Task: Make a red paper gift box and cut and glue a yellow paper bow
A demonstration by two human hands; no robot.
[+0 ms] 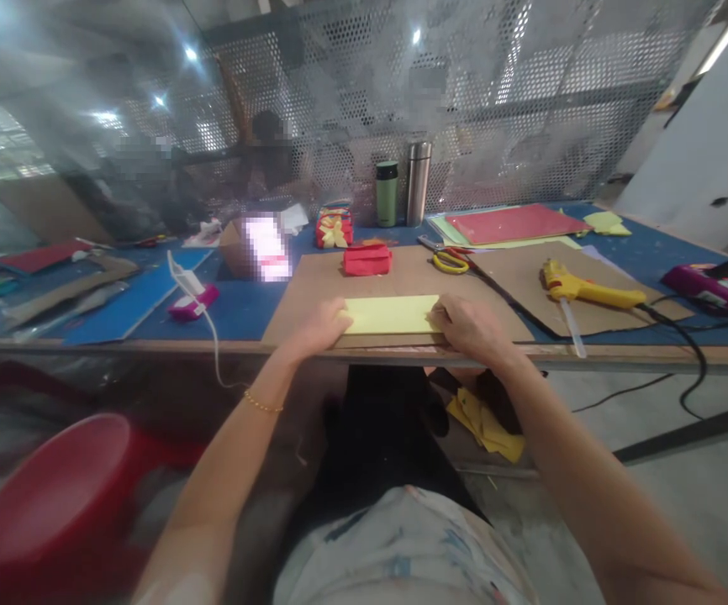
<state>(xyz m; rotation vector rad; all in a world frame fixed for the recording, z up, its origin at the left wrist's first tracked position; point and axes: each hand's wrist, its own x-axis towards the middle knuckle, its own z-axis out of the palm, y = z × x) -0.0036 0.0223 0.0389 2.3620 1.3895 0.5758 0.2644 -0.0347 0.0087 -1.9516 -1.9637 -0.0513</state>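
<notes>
Yellow paper [393,316] lies directly between the hands, on the cardboard [301,290] at the table's [244,313] near edge. Its long axis runs left to right. Left hand [324,326] and right hand [470,328] pinch opposite ends; neither is nearer.

One head-worn view, facing forward and down; close, from the near side of a blue table [242,313]
</notes>
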